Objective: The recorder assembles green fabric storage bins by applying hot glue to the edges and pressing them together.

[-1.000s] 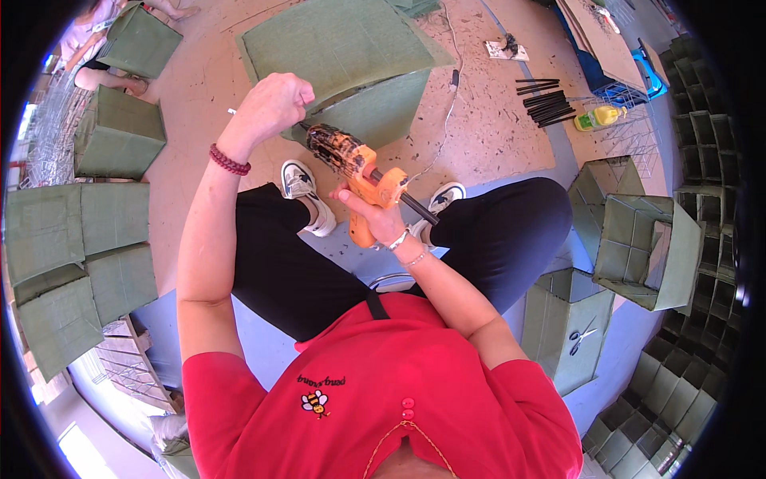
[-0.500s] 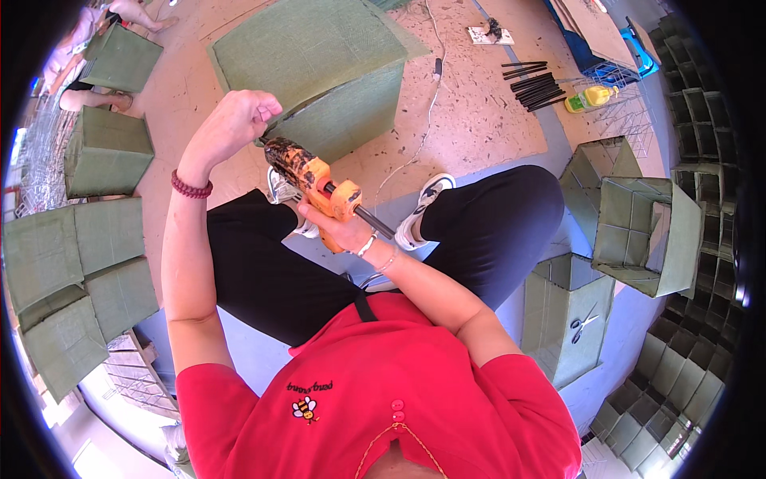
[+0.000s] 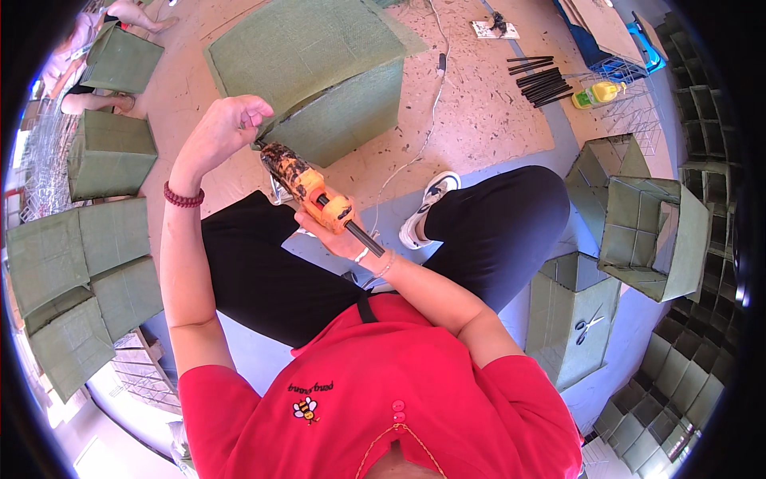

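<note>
An orange hot glue gun (image 3: pixel 297 177), smeared with black, is gripped in my right hand (image 3: pixel 329 233). From its rear end sticks a black glue stick (image 3: pixel 365 238). The nozzle meets the lower left edge of a large green cloth-covered box (image 3: pixel 319 60), which stands on the floor before my feet. Beside that edge, just above the nozzle, my left hand (image 3: pixel 222 134) has its fingers curled closed. What they pinch, if anything, is hidden.
Black glue sticks (image 3: pixel 544 86) lie at the far right by a yellow-green bottle (image 3: pixel 598 94). A white cord (image 3: pixel 427 140) crosses the floor. Scissors (image 3: pixel 589 326) rest on a green box at right. More green boxes (image 3: pixel 116 152) stand at left, near another person's legs.
My left hand has shifted slightly down and left along the box edge. The glue gun has come a little left too, its rear end tilting lower.
</note>
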The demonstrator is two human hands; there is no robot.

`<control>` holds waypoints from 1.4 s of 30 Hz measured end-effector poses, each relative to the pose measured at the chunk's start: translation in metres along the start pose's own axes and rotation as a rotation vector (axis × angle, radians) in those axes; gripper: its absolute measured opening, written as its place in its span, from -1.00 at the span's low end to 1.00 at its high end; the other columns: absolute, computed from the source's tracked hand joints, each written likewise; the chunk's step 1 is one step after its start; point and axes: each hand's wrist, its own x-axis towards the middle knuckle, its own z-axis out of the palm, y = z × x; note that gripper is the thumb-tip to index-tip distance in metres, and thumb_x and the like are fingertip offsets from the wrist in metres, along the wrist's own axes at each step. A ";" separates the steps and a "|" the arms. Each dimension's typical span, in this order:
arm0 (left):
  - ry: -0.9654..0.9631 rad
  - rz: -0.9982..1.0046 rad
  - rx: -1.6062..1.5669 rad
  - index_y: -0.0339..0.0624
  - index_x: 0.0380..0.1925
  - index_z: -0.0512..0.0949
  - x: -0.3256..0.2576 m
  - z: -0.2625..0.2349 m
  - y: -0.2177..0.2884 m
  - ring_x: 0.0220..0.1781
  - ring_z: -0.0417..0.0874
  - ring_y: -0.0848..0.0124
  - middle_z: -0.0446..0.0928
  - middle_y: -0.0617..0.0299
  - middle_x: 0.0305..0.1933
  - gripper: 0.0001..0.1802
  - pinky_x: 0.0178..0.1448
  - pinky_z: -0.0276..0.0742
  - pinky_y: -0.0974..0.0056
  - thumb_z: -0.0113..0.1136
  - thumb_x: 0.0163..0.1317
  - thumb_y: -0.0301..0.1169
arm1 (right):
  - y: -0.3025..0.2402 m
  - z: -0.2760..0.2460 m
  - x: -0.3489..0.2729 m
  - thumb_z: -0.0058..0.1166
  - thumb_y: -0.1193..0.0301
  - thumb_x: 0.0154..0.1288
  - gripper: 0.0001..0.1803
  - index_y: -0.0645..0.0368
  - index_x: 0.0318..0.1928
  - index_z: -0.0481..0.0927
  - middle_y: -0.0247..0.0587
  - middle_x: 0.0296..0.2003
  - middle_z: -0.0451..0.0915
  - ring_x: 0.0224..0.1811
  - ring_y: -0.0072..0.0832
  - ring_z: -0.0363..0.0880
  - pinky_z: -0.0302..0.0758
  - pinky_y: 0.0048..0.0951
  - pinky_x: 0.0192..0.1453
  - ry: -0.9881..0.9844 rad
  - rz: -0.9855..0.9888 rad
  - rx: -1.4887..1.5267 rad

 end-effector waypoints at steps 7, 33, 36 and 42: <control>0.007 -0.015 -0.027 -0.32 -0.30 0.53 -0.001 -0.001 -0.001 -0.38 0.52 0.37 0.48 0.18 -0.46 -0.69 -0.24 0.47 0.32 0.03 -0.13 -0.69 | 0.002 -0.001 0.000 0.23 0.36 0.04 -0.67 0.24 -0.23 0.44 -0.14 -0.51 0.53 -0.49 -0.26 0.53 0.44 -0.42 -0.34 0.024 -0.123 -0.137; 0.053 0.017 -0.031 -0.33 -0.31 0.53 -0.002 -0.001 -0.005 -0.48 0.47 0.40 0.44 0.19 -0.54 -0.70 -0.33 0.43 0.33 0.02 -0.14 -0.70 | -0.006 -0.014 -0.001 0.20 0.45 0.08 -0.83 0.26 -0.38 0.49 -0.33 -0.54 0.55 -0.49 -0.65 0.51 0.43 -0.58 -0.38 0.069 -0.705 -0.802; 0.047 0.013 -0.030 -0.34 -0.30 0.52 -0.002 0.001 -0.010 -0.46 0.45 0.44 0.42 0.23 -0.53 -0.70 -0.32 0.42 0.36 0.02 -0.13 -0.70 | -0.011 -0.011 -0.006 0.18 0.45 0.09 -0.85 0.24 -0.37 0.51 -0.29 -0.49 0.55 -0.46 -0.56 0.52 0.44 -0.49 -0.38 0.057 -0.272 -0.335; 0.062 -0.032 -0.021 -0.31 -0.32 0.54 0.001 0.005 -0.008 -0.47 0.48 0.36 0.45 0.18 -0.54 -0.70 -0.33 0.43 0.31 0.01 -0.14 -0.69 | 0.009 -0.024 -0.007 0.13 0.56 0.05 -0.67 0.08 -0.10 0.57 -0.14 -0.24 0.51 -0.19 -0.28 0.52 0.47 -0.34 -0.22 -0.006 -0.614 -0.849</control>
